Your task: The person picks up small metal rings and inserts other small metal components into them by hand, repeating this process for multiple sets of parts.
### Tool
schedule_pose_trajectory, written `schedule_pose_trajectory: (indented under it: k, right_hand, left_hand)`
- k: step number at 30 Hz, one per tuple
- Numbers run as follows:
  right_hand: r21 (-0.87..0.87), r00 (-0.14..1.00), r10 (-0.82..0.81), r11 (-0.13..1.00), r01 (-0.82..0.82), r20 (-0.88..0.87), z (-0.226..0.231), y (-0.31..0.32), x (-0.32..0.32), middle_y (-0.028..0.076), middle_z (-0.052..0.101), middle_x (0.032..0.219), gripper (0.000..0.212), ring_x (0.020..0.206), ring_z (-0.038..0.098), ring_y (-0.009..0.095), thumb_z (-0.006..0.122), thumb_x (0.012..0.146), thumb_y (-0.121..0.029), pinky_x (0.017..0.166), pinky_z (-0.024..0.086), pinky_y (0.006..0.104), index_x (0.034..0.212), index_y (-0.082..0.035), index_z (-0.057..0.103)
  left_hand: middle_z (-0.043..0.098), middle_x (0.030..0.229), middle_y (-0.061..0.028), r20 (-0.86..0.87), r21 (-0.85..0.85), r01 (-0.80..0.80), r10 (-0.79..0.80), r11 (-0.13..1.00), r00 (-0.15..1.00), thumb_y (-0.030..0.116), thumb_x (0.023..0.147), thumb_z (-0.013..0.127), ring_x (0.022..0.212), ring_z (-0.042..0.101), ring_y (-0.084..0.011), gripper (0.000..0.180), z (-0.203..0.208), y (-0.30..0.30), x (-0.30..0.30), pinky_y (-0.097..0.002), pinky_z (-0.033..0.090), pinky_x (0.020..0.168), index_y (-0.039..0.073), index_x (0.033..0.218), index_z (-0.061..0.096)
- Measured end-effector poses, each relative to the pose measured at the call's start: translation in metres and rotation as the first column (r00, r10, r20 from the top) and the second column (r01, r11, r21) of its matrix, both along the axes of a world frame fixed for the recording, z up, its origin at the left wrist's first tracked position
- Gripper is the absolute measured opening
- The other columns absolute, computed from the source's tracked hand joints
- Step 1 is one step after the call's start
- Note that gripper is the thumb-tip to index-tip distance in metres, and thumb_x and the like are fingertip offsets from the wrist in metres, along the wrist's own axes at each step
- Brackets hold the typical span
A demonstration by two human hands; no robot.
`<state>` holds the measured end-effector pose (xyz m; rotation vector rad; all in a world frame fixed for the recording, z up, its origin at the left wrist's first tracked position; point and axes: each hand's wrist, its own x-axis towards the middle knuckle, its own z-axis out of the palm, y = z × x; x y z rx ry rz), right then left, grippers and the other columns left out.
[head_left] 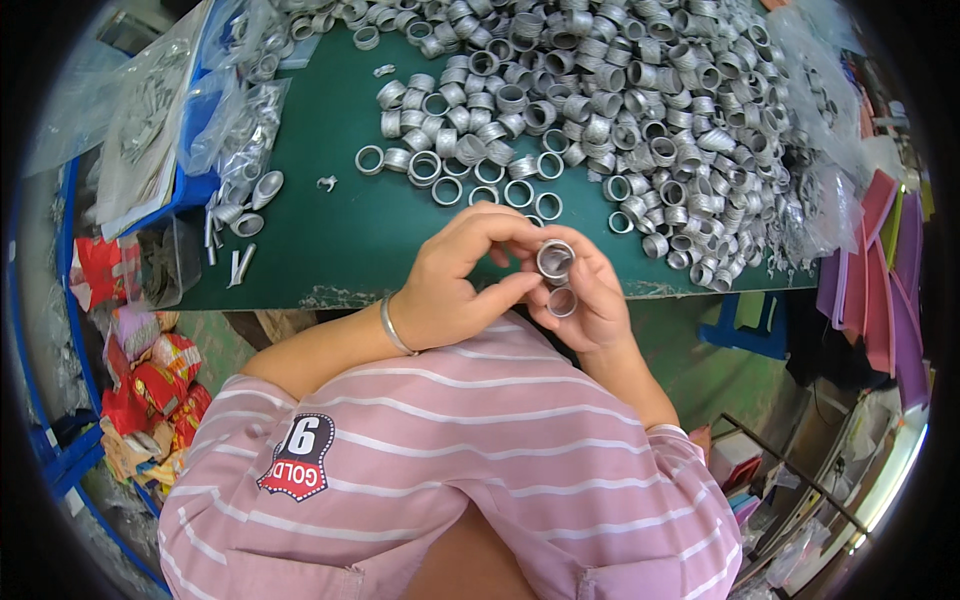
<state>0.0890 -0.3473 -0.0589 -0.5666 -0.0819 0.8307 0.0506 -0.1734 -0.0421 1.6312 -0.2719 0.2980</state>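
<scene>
Green tabletop (320, 240) first, and across it sprawled the pile of metal rings (640, 95)! Near edge, I had the left hand (455, 275) half-curled, its grip unclear; the right hand (602, 308) curled round an upper ring (556, 264) and lower ring (563, 316). One slack finger, I reckoned, could have dropped the lower.

- A black-and-red shield-shaped badge (297, 458) at the lower left of the frame is showing white numerals on black and white capitals on red, all upside down, and is sitting on a pink, white-striped fabric shirt (450, 430).
- Shiny red-and-yellow packets (162, 385), left, are carrying illegible print.
</scene>
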Motion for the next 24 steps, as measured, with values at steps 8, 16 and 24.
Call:
schedule_pose_trajectory:
  k: [8,16,24]
  right_hand:
    - [0.141,0.982,-0.062,0.986,0.088,-0.177,0.001,-0.026,0.033,0.012,0.055,0.101,0.038,0.078,0.055,0.02,0.05,0.09,-0.033,0.048,0.043,0.024,0.121,-0.011,0.044]
    - [-0.228,0.582,-0.767,0.537,0.812,0.27,0.143,-0.135,0.23,0.01,0.056,0.086,0.022,0.066,0.056,0.015,0.051,0.091,-0.028,0.05,0.049,0.0247,0.097,-0.008,0.05]
    - [-0.268,0.559,-0.64,0.499,0.824,0.527,0.136,-0.217,0.345,0.016,0.047,0.126,0.036,0.117,0.042,0.025,0.035,0.092,-0.013,0.102,0.028,0.042,0.121,0.008,0.039]
  left_hand:
    - [0.052,0.099,-0.0064,-0.264,-0.292,-0.119,0.04,0.949,0.964,-0.009,0.08,0.055,0.093,0.052,-0.013,0.035,-0.006,-0.002,-0.005,-0.0259,0.043,0.083,0.001,0.112,0.046]
    - [0.054,0.094,-0.0053,-0.302,-0.318,-0.216,0.118,0.923,0.946,-0.005,0.081,0.055,0.077,0.05,-0.0081,0.03,-0.003,0.001,0.0,-0.0195,0.042,0.064,0.001,0.109,0.047]
    - [0.054,0.097,-0.0049,-0.34,-0.352,-0.249,0.124,0.902,0.932,-0.004,0.083,0.056,0.091,0.053,-0.0109,0.028,0.002,0.003,0.0,-0.0239,0.044,0.081,0.0,0.109,0.049]
